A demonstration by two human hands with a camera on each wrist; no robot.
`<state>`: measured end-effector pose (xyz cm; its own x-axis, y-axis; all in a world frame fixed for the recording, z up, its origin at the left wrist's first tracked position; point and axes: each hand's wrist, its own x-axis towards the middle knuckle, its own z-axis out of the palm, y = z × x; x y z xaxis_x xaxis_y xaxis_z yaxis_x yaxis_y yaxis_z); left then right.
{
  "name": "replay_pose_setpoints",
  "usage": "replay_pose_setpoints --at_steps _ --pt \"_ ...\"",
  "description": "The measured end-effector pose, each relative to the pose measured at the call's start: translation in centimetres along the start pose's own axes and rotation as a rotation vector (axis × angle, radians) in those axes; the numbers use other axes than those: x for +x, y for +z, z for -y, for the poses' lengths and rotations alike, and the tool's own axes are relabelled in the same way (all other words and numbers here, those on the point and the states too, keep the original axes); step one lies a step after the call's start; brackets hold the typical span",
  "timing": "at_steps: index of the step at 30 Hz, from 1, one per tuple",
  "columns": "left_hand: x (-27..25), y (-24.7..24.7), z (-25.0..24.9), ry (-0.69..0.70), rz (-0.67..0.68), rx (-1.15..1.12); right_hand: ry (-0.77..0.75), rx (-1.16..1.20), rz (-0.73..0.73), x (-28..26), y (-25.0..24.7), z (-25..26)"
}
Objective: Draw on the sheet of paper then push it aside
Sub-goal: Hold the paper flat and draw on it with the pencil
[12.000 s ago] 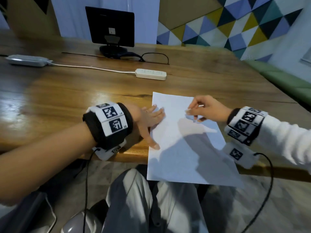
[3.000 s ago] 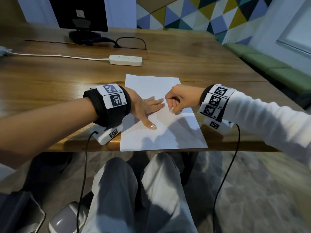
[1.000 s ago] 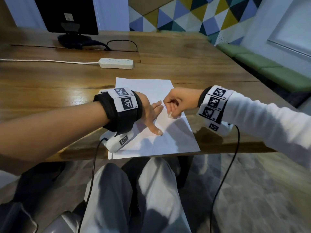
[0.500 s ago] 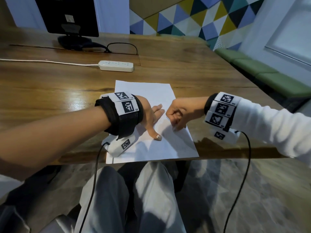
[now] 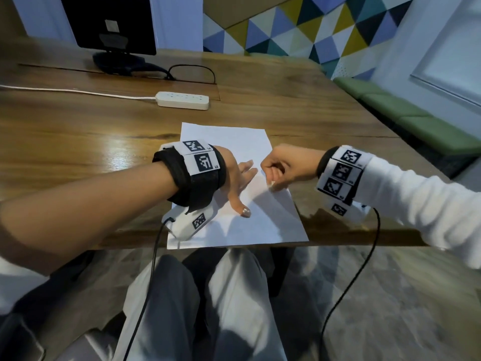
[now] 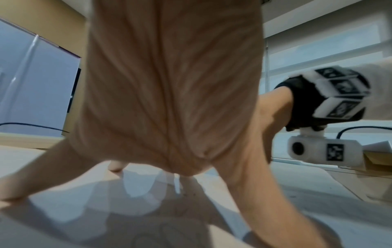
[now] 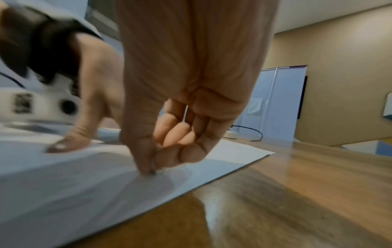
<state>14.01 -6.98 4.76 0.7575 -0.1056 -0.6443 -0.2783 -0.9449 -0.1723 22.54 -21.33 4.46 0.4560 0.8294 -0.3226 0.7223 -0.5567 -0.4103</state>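
My right hand (image 5: 285,166) is curled tight, thumb and fingers bunched together with the tips pressed down on the sheet of paper (image 5: 265,220). In the right wrist view a thin pale stick (image 7: 186,112) runs up between my curled fingers (image 7: 177,132); I seem to be pinching it, but I cannot make out what it is or see its tip clearly. In the head view something small and pale pokes out under my knuckles where they meet the sheet, near its right edge.

My left hand (image 5: 238,178) lies spread on the same sheet, just beside the right one, fingers straight and fanned. The left wrist view shows the fingertips planted on the paper with the palm arched up off it, and the thumb (image 5: 240,207) reaches back toward me, its nail showing. It holds nothing; it only presses the paper down.

The sheet lies flat on the wooden table (image 5: 78,142), right in front of me, its near edge slightly overhanging the table's edge above my knees. A few faint specks show on the paper in the left wrist view; I cannot tell any drawn lines.

Farther back on the table rests a white power strip (image 5: 182,100) with its cord running off to the left, and behind that stands a dark monitor (image 5: 109,22) on its base. A green bench (image 5: 416,121) runs along the right wall.
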Motion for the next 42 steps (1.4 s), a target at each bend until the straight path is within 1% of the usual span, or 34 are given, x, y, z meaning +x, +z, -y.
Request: replay_pose_setpoints --at_steps 3,7,8,11,12,14,15,16,17,20,21,22,24,25,27,28,30,32,34,36,37,38,39,40,41,42 --pt "0.0 -0.2 -0.1 -0.014 0.001 0.04 0.009 -0.001 0.075 -0.6 0.1 0.1" --pt "-0.3 -0.3 -0.3 -0.022 0.006 0.035 0.026 0.009 -0.049 0.2 -0.6 -0.4" --pt "-0.3 -0.3 -0.3 -0.015 0.003 0.027 0.023 0.026 -0.037 0.0 -0.4 -0.4" --pt "0.0 -0.2 -0.2 -0.013 -0.001 0.032 0.015 0.082 0.09 -1.1 0.1 -0.1" --pt "0.1 -0.2 -0.2 -0.016 0.0 0.043 0.014 0.073 0.104 -1.0 -0.1 -0.1" --pt "0.0 -0.2 -0.4 -0.012 0.002 0.043 0.019 0.003 0.007 -0.2 -0.6 -0.6" --pt "-0.1 -0.2 -0.4 -0.009 0.002 0.034 0.03 -0.012 -0.054 0.1 -0.7 -0.7" --pt "-0.2 -0.2 -0.4 -0.004 0.003 0.021 0.042 -0.004 -0.084 0.2 -0.5 -0.6" --pt "-0.1 -0.1 -0.2 0.002 0.001 0.005 0.049 0.013 -0.07 0.1 -0.3 -0.5" --pt "0.4 0.1 0.2 0.02 -0.01 0.022 0.036 0.058 0.131 -1.0 0.2 0.2" --pt "0.5 0.1 0.1 0.017 -0.01 0.04 0.029 0.045 0.155 -1.1 0.1 0.4" --pt "0.6 0.1 0.0 0.015 -0.009 0.056 0.027 0.01 0.127 -0.9 -0.2 0.4" --pt "0.4 -0.1 -0.1 0.006 0.012 0.062 0.012 -0.055 -0.035 0.1 -1.1 0.2" --pt "0.4 -0.1 0.0 0.002 0.017 0.047 0.011 -0.042 -0.119 0.6 -1.4 0.0" --pt "0.2 -0.1 0.2 0.006 0.026 0.001 0.045 0.078 -0.246 1.2 -1.6 -0.4" --pt "0.2 0.0 0.3 0.019 0.03 -0.02 0.074 0.159 -0.287 1.5 -1.4 -0.8" --pt "0.1 0.3 0.2 0.026 0.013 -0.058 0.128 0.296 -0.31 2.1 -0.7 -1.7" --pt "-0.3 1.0 -0.4 0.03 -0.025 -0.087 0.162 0.36 -0.28 2.6 0.0 -2.4" --pt "-0.7 1.9 -1.7 0.114 -0.121 -0.076 0.166 0.376 -0.263 2.8 0.2 -2.9" --pt "-0.6 3.0 -3.0 0.275 -0.26 -0.047 0.161 0.418 -0.263 2.8 0.0 -3.1" --pt "-0.7 3.4 -3.6 0.361 -0.303 -0.049 0.16 0.439 -0.263 2.8 0.0 -3.2" --pt "-0.9 3.8 -4.2 0.417 -0.314 -0.071 0.159 0.452 -0.26 2.7 0.0 -3.3" --pt "-1.0 4.4 -4.5 0.413 -0.311 -0.107 0.155 0.457 -0.256 2.7 0.1 -3.3" --pt "-1.3 5.0 -4.9 0.333 -0.303 -0.174 0.149 0.46 -0.257 2.7 0.2 -3.5" --pt "-1.5 5.5 -5.1 0.183 -0.294 -0.272 0.142 0.463 -0.261 2.6 0.3 -3.7" --pt "-2.0 5.9 -5.3 -0.008 -0.268 -0.351 0.141 0.47 -0.269 2.6 0.4 -4.0"
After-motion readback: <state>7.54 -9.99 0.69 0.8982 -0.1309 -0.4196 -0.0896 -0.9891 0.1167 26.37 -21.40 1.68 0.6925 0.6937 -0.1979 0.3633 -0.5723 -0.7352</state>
